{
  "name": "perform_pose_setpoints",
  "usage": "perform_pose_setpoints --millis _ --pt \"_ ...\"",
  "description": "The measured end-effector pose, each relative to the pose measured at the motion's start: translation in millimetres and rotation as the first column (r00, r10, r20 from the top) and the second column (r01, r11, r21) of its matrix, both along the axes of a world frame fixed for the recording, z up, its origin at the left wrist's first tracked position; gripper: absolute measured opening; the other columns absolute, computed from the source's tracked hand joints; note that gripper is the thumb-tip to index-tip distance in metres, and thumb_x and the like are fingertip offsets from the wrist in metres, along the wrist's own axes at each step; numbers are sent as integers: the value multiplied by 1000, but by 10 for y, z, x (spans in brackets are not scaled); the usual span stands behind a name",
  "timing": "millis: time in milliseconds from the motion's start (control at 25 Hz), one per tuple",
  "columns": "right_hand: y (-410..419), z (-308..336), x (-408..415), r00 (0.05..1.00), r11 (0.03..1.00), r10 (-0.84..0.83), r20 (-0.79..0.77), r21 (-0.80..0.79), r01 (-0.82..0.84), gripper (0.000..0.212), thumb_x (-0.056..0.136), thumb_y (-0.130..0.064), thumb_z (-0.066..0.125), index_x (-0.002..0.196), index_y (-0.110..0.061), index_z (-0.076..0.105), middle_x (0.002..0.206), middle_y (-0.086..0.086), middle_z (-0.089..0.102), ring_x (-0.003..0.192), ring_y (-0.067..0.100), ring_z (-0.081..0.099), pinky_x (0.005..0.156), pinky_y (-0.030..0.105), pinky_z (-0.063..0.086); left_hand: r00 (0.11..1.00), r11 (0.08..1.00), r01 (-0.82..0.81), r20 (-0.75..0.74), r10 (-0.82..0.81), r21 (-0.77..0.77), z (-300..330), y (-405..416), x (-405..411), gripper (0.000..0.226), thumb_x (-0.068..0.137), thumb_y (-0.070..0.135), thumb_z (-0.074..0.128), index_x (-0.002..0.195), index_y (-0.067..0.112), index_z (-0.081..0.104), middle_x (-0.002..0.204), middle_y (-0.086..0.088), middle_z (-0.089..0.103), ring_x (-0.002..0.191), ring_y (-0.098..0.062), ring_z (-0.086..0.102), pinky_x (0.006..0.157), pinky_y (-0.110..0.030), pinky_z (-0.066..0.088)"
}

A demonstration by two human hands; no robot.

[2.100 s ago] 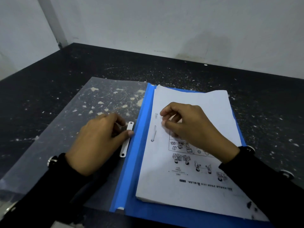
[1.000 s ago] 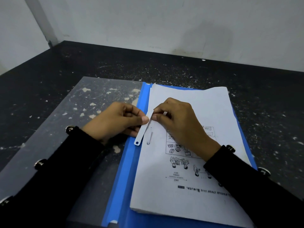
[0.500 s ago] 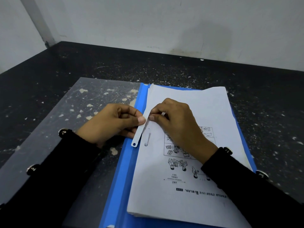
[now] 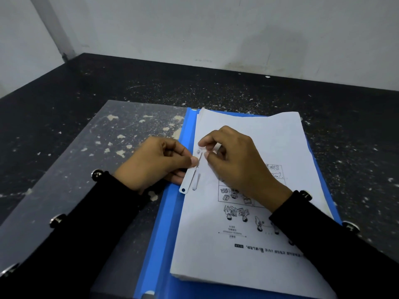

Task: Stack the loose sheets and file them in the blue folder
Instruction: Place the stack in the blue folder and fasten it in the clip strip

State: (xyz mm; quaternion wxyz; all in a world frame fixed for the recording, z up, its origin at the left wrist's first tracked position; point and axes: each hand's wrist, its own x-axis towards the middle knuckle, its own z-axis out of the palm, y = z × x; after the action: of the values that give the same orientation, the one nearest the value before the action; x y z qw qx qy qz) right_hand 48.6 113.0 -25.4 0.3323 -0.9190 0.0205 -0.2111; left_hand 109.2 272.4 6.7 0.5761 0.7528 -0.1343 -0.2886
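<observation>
Black speckled bench (image 4: 280, 93); blue folder (image 4: 170, 212) lies open, sheets (image 4: 248, 255) stacked inside. My left hand (image 4: 155, 162), pinching the white strip (image 4: 190, 180), has brought it to the holes. Right hand (image 4: 233, 158) pinches a prong. Fastening next.

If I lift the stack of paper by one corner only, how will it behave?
The paper stack would probably sag and fan apart: it is many thin sheets, and its far-right corner already lifts a little. It looks thick, so likely heavy for one corner. The white fastener strip held by the left hand seems not yet locked, so sheets may slip.
</observation>
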Motion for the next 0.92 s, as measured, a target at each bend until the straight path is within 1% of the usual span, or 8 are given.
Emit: perform_pose_setpoints --millis 80,160,280,440,560,720,840,920 --pt "-9 95 -47 992 985 -10 -123 169 31 13 85 -11 64 98 -15 64 74 0 68 50 9 58 52 17 45 999 999 -33 11 33 -30 -21 -23 -11 13 78 1 71 84 -7 62 55 -10 66 42 -12 62 45 -18 52" --pt "21 198 -82 963 889 63 -261 454 65 15 88 -11 66 101 -11 58 70 9 70 48 17 65 43 20 48 998 998 -39 46 41 -46 -35 -29 -15 15 78 2 71 84 -8 62 58 -13 67 44 -12 63 47 -18 53" --pt "69 285 -107 932 735 161 -324 670 105 27 83 -11 73 104 -8 57 72 16 72 62 28 72 57 31 60 995 998 -30 92 35 -59 -54 -21 -6 13 78 3 70 82 -7 64 53 -7 66 44 -10 63 48 -16 53" --pt "133 312 -136 909 661 195 -368 734 156 30 79 -7 77 104 -8 59 79 18 72 66 24 73 61 27 59 994 997 1 106 7 -78 -56 -10 -11 7 83 0 64 84 -7 65 55 -8 66 46 -9 64 50 -15 54" --pt "160 306 -132 909 619 192 -371 764 181 29 80 0 74 104 -4 59 69 10 70 66 25 74 67 32 62 990 999 29 139 -26 -19 -24 9 2 12 89 0 58 93 -9 65 69 -15 67 50 -12 65 53 -18 56" --pt "170 343 -113 895 578 189 -403 783 230 29 79 4 72 105 -1 60 65 10 70 58 23 71 64 30 62 986 993 88 135 -99 79 77 128 -87 25 92 -4 46 106 6 63 70 -7 72 48 -12 63 46 -18 53" --pt "166 352 -116 892 561 197 -407 793 238 31 78 4 73 106 1 60 68 13 70 56 22 69 64 30 62 983 990 127 122 -135 68 111 260 -250 34 87 -4 55 112 19 58 88 -9 71 56 -14 64 46 -20 52" --pt "153 345 -106 896 555 194 -401 797 237 31 78 5 73 106 2 60 65 12 69 52 19 67 62 29 61 989 993 113 91 -115 20 82 298 -339 45 80 -2 66 116 23 55 85 -6 69 58 -17 63 48 -23 53"
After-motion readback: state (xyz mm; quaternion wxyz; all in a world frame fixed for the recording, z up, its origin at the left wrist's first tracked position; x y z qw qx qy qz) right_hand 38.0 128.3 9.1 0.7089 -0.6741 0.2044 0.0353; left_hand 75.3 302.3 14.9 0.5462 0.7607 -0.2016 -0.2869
